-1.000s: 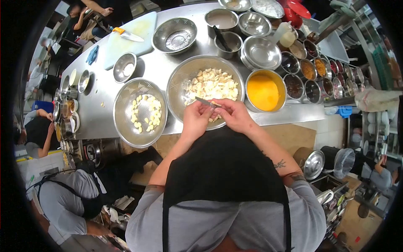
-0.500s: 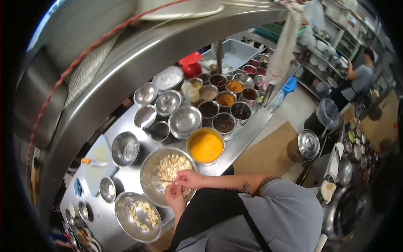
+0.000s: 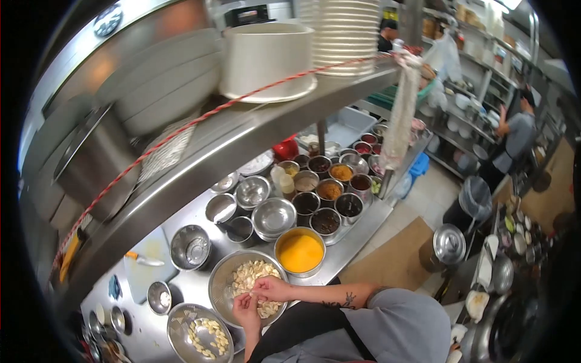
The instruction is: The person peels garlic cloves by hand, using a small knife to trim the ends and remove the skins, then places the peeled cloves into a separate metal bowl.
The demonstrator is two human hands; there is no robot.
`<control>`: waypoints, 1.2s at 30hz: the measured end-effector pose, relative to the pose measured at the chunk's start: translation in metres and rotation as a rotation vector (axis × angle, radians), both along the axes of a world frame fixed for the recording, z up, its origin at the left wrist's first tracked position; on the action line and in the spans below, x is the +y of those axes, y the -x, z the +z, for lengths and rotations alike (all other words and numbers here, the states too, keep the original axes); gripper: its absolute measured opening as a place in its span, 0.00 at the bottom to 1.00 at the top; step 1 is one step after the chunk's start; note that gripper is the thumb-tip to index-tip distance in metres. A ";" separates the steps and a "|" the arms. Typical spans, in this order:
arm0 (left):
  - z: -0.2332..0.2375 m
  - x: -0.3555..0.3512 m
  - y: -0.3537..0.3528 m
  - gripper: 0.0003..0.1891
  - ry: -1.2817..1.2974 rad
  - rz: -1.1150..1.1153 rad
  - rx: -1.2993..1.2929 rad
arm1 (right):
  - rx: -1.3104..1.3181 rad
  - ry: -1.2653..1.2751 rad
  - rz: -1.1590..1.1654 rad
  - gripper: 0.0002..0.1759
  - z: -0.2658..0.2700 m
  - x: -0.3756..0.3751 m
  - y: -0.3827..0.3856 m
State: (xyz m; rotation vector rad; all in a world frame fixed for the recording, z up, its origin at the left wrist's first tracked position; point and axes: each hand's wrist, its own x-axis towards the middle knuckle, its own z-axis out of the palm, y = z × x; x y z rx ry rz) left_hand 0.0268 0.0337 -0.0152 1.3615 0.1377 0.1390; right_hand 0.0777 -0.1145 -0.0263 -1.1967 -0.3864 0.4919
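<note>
Above a large perforated metal bowl (image 3: pixel 219 279) filled with garlic cloves (image 3: pixel 249 273), my two hands meet with their fingertips together. My left hand (image 3: pixel 246 310) is closed in a pinch on a small pale piece that looks like a garlic clove. Against it, my right hand (image 3: pixel 271 288) is closed too; what its fingers grip is hidden. A second perforated bowl (image 3: pixel 177 339), at the lower left, contains peeled garlic cloves (image 3: pixel 209 336).
A pot of orange liquid (image 3: pixel 301 253) stands beyond my right hand. Metal bowls (image 3: pixel 273 218) and sauce containers (image 3: pixel 327 221) crowd the counter behind. An orange-handled knife (image 3: pixel 148 261) lies on a cutting board (image 3: pixel 140 284). A steel shelf (image 3: pixel 242 133) crosses overhead. Another person (image 3: pixel 517 130) stands far right.
The view has tilted up, showing more of the shelf. A thin, dark, blade-like line by my right fingertips no longer shows. My hands remain together over the garlic.
</note>
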 end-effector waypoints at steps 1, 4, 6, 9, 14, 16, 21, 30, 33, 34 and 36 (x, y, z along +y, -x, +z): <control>-0.001 0.003 0.001 0.10 -0.020 -0.020 0.066 | -0.012 0.030 0.000 0.07 0.001 0.000 0.000; -0.004 0.012 0.005 0.13 0.015 -0.077 0.217 | -0.018 0.089 0.002 0.07 0.001 0.001 0.003; 0.006 0.010 0.008 0.15 0.148 -0.116 0.237 | 0.013 0.088 -0.008 0.08 -0.001 0.003 0.006; 0.010 0.012 0.012 0.16 0.390 -0.129 0.234 | -0.071 0.167 0.049 0.07 -0.009 0.003 0.002; -0.010 0.027 0.013 0.13 0.506 -0.202 0.212 | -0.050 0.100 0.155 0.07 -0.002 0.005 0.007; -0.012 0.031 0.014 0.12 0.500 -0.247 0.229 | -0.035 0.072 0.150 0.07 0.001 0.005 0.010; -0.020 0.042 0.012 0.12 0.431 -0.304 0.213 | -0.041 0.118 0.109 0.07 0.006 0.006 0.009; -0.010 0.043 0.016 0.16 0.372 -0.141 0.321 | -0.124 0.394 0.058 0.13 -0.008 0.005 -0.008; -0.010 0.044 0.015 0.17 0.355 -0.142 0.321 | -0.145 0.470 0.089 0.15 -0.008 0.003 -0.008; -0.011 0.045 0.016 0.17 0.351 -0.150 0.323 | -0.145 0.456 0.078 0.16 -0.008 0.004 -0.007; -0.013 0.046 0.018 0.18 0.338 -0.155 0.301 | -0.142 0.426 0.056 0.19 -0.010 0.004 -0.004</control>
